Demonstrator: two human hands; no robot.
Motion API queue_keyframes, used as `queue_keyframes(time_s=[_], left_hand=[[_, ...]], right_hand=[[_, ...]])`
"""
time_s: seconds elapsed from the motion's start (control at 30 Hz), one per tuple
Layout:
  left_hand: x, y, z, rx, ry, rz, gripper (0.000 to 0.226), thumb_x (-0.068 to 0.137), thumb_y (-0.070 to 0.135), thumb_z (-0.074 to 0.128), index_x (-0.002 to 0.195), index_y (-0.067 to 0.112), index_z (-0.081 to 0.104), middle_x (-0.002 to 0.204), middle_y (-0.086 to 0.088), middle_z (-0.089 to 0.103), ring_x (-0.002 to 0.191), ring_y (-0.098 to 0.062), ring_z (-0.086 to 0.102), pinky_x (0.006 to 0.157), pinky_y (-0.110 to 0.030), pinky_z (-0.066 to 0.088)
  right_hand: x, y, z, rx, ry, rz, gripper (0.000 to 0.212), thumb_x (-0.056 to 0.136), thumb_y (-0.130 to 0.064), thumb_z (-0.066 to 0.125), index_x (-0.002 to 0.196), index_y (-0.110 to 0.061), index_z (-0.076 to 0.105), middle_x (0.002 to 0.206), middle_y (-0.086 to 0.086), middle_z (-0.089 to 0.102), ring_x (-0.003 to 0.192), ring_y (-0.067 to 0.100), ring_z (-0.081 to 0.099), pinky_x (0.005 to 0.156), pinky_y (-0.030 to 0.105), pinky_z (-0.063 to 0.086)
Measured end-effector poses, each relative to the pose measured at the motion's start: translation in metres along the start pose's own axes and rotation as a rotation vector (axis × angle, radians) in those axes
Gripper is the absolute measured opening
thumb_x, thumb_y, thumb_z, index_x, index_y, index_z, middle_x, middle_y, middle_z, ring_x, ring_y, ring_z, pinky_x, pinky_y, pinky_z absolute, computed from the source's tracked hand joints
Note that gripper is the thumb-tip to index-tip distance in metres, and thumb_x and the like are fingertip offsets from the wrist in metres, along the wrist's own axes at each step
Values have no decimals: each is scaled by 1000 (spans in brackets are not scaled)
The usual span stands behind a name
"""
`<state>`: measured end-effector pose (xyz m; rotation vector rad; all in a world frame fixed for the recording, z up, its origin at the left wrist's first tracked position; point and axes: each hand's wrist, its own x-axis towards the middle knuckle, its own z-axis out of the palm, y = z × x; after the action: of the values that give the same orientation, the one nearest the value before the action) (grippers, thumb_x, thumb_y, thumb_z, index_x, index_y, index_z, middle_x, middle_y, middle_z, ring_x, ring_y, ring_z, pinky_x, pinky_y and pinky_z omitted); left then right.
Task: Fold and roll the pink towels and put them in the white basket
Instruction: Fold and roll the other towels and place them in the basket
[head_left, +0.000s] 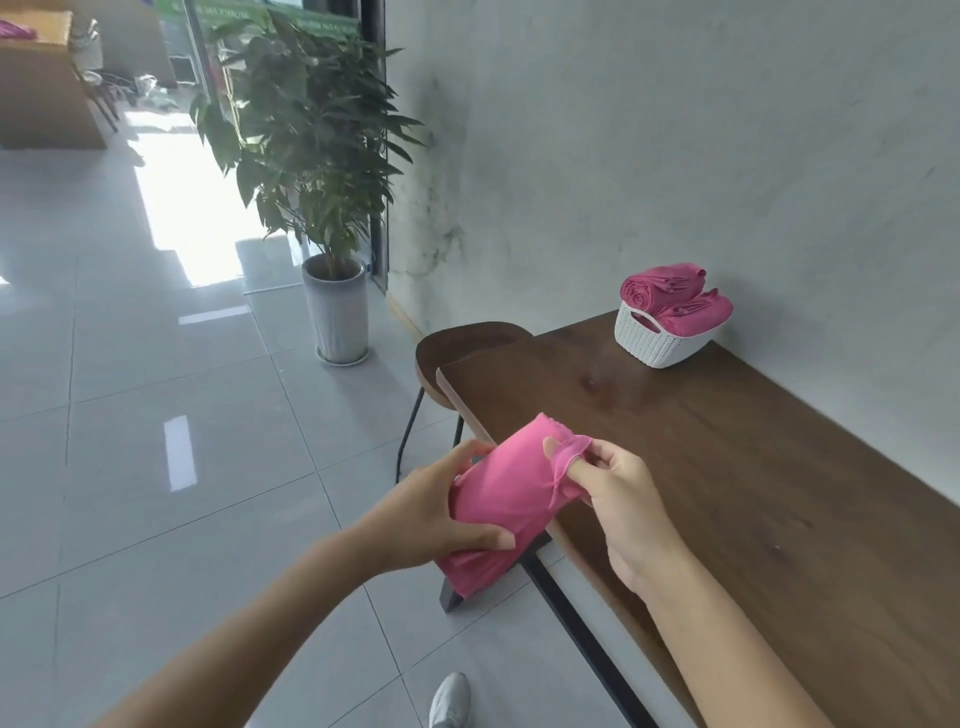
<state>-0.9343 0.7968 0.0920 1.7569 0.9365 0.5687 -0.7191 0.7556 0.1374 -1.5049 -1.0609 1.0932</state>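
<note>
A pink towel (511, 493), partly rolled, is held in the air over the near left corner of the dark wooden table (727, 467). My left hand (431, 514) wraps around the roll from the left, thumb on top. My right hand (618, 483) pinches the towel's loose upper end, with a thumb poking under a fold. The white woven basket (657, 343) stands at the table's far end by the wall. Two rolled pink towels (670, 293) lie in it, stacked above the rim.
A round dark stool (457, 343) stands at the table's far left end. A potted plant (332, 306) in a grey pot sits on the tiled floor beyond it. The grey wall runs along the table's right side. My white shoe (451, 699) shows below.
</note>
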Motion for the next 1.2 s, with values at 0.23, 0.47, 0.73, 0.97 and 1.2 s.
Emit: queue_keyframes(time_s=[0.23, 0.47, 0.73, 0.97, 1.2], left_hand=[[74, 0, -46, 253, -86, -1, 73, 68, 54, 89, 128, 55, 49, 113, 20, 66, 99, -5, 67, 83, -34, 61], [165, 32, -70, 616, -133, 165, 72, 72, 59, 82, 133, 51, 44, 119, 27, 55, 106, 0, 53, 89, -26, 52], [238, 22, -66, 522, -156, 134, 74, 64, 59, 87, 126, 50, 48, 114, 26, 61, 103, 0, 58, 87, -32, 55], [288, 24, -53, 312, -194, 71, 79, 63, 64, 88, 129, 53, 47, 117, 25, 61, 103, -2, 64, 84, -30, 60], [338, 33, -35, 206, -382, 132, 98, 63, 51, 94, 142, 51, 36, 128, 27, 54, 116, 1, 58, 94, -27, 57]], right_hand=[[81, -6, -19, -85, -193, 141, 99, 46, -91, 73, 118, -24, 65, 109, -2, 74, 107, 20, 70, 98, 45, 57], [156, -29, -36, -293, -219, 104, 28, 95, -48, 64, 117, -31, 63, 115, -7, 68, 109, 16, 66, 92, 39, 59], [220, -25, -64, -272, -249, 78, 12, 99, -32, 55, 97, -28, 66, 102, -5, 69, 101, 19, 67, 76, 30, 51], [243, -12, -80, -156, 240, 29, 22, 96, -51, 59, 103, -30, 62, 106, -11, 66, 101, 6, 63, 73, 23, 50], [274, -24, -115, -225, 518, -7, 48, 91, -69, 55, 92, -23, 65, 88, -12, 67, 86, 5, 62, 67, 24, 42]])
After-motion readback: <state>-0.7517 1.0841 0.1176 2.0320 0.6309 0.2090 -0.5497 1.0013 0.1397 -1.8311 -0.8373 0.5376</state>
